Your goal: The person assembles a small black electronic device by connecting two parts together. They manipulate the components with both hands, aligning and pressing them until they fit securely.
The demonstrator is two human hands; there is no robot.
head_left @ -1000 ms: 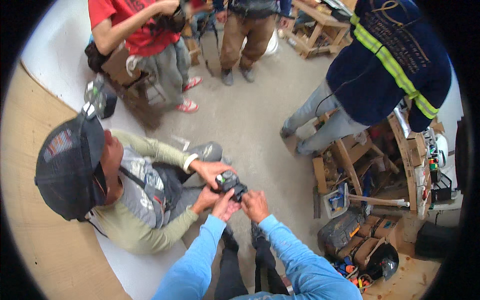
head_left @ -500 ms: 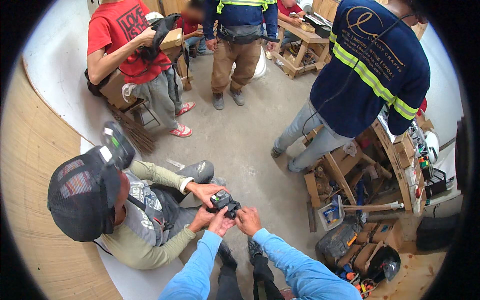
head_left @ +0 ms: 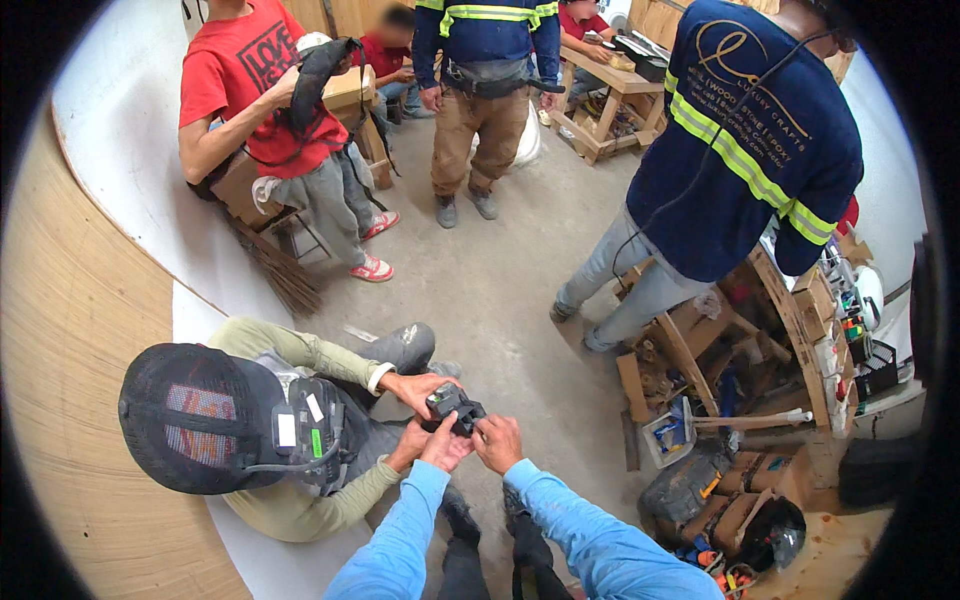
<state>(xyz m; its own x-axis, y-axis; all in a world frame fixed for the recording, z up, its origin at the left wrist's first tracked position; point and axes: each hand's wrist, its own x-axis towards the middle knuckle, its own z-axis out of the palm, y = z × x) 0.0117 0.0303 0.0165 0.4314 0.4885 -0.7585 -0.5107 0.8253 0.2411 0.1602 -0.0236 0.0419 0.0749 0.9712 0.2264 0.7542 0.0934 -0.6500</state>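
A small black device [head_left: 452, 405] is held low over the concrete floor, between me and a seated person in a dark cap [head_left: 200, 415]. My left hand [head_left: 444, 449] touches its near side from below. My right hand [head_left: 497, 441] grips its right end with curled fingers. Both my forearms wear light blue sleeves. The seated person's two hands [head_left: 415, 390] hold the same device from the left and far side, so much of it is hidden by fingers.
A person in a navy jacket with yellow reflective stripes [head_left: 745, 150] stands at right beside a cluttered wooden bench [head_left: 790, 330]. Tool bags [head_left: 720, 510] lie at lower right. A seated person in red [head_left: 270, 110] and another standing person [head_left: 485, 90] are farther back. Curved plywood wall [head_left: 70, 330] at left.
The view has swung down and nearer to the seated person. All the hands stay clustered on the black device, which sits slightly higher and more central in view.
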